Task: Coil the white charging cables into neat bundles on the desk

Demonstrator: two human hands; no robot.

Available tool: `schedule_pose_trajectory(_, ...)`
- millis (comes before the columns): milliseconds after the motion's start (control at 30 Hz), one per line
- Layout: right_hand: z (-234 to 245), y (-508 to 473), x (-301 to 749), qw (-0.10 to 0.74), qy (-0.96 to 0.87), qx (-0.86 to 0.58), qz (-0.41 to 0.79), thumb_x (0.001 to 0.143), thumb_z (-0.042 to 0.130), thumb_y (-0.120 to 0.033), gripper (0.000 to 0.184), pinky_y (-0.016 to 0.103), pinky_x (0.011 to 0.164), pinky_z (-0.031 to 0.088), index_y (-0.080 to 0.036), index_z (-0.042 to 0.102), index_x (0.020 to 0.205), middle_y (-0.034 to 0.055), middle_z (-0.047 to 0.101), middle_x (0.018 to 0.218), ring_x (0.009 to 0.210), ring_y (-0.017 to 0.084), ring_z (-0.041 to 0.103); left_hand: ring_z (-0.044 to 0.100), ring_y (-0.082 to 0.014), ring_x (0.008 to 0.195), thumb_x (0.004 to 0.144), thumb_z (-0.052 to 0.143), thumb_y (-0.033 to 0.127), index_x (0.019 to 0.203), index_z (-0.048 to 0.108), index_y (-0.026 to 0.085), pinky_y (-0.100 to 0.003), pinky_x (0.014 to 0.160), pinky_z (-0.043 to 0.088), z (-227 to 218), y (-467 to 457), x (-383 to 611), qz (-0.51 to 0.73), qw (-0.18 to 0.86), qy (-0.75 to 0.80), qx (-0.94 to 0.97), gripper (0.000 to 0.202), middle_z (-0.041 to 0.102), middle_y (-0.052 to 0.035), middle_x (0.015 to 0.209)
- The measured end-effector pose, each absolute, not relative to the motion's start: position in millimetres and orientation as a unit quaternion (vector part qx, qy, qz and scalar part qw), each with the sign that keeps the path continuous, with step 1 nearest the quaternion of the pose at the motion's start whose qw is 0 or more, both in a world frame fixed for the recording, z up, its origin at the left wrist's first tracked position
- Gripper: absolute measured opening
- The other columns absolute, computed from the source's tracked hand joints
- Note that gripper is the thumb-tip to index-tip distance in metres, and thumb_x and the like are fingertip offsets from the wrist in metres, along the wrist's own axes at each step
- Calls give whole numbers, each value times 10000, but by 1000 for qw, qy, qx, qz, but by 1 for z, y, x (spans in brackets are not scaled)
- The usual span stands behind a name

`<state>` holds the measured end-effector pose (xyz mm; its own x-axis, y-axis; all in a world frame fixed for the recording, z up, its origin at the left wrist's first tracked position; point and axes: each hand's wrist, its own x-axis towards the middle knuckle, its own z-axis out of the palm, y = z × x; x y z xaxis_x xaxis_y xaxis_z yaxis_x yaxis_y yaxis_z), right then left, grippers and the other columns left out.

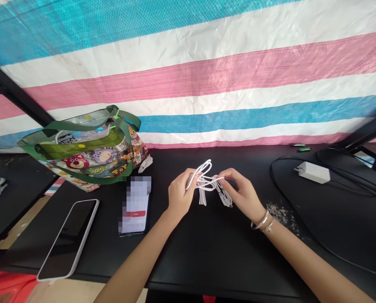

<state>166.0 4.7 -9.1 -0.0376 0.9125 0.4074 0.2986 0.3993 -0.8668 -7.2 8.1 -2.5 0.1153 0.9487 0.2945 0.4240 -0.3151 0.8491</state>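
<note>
A white cable [203, 182], gathered in loose loops, is held up over the black table by both hands. My left hand [182, 191] is closed on the bundle at its left side, with loops rising above the thumb. Between the thumb and fingers of my right hand [241, 191] a strand of the same cable is pinched. Below and between the hands, another folded white bundle [225, 195] shows near the right fingers; whether it is part of the held cable I cannot tell. Two bracelets circle my right wrist.
Left of my hands lie a lit phone [136, 206] and a white-edged dark phone [69, 240]. Behind them stands a cartoon-print bag [96, 151] with green straps. To the right are a white power adapter [314, 172], black cables [289, 206] and scattered crumbs [281, 214]. Striped sheeting [190, 84] hangs behind.
</note>
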Motion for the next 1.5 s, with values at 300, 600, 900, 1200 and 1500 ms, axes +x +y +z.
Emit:
schedule_pose_trajectory(300, -8, 10, 174, 586, -554, -473, 355, 739, 675, -505, 286, 323, 673, 524, -231, 592, 746, 3, 605, 708, 677, 170, 614, 648, -170, 696, 916, 333, 464, 818, 640, 178, -253, 589, 498, -2, 15, -7, 480, 405, 467, 623, 430, 717, -60, 778)
schedule_pose_trajectory(600, -9, 16, 182, 626, -484, -476, 384, 715, 669, -561, 340, 299, 613, 516, -244, 550, 752, -25, 556, 651, 602, 144, 575, 612, -147, 653, 828, 401, 595, 762, 597, 179, -239, 557, 490, 1, 18, -10, 503, 470, 458, 562, 465, 677, -61, 741)
schedule_pose_trajectory(900, -8, 23, 195, 675, -427, -451, 399, 674, 715, -558, 367, 246, 537, 487, -262, 506, 736, -66, 512, 578, 544, 113, 539, 561, -128, 622, 751, 488, 632, 714, 526, 193, -232, 538, 462, 5, 23, -15, 541, 520, 445, 489, 442, 583, -17, 685)
schedule_pose_trajectory(1200, -10, 36, 217, 734, -340, -464, 360, 492, 820, -535, 465, 226, 473, 448, -254, 507, 691, -87, 504, 528, 482, 93, 505, 496, -114, 567, 705, 547, 651, 601, 514, 185, -234, 524, 445, 8, 23, -16, 542, 532, 418, 498, 479, 508, 1, 601)
schedule_pose_trajectory(1500, 2, 35, 215, 762, -245, -455, 390, 700, 709, -343, 226, 179, 463, 438, -215, 528, 656, -92, 499, 465, 448, 68, 505, 413, -91, 499, 650, 652, 597, 634, 600, 163, -204, 433, 361, 9, 20, -15, 525, 580, 385, 490, 437, 435, 36, 543)
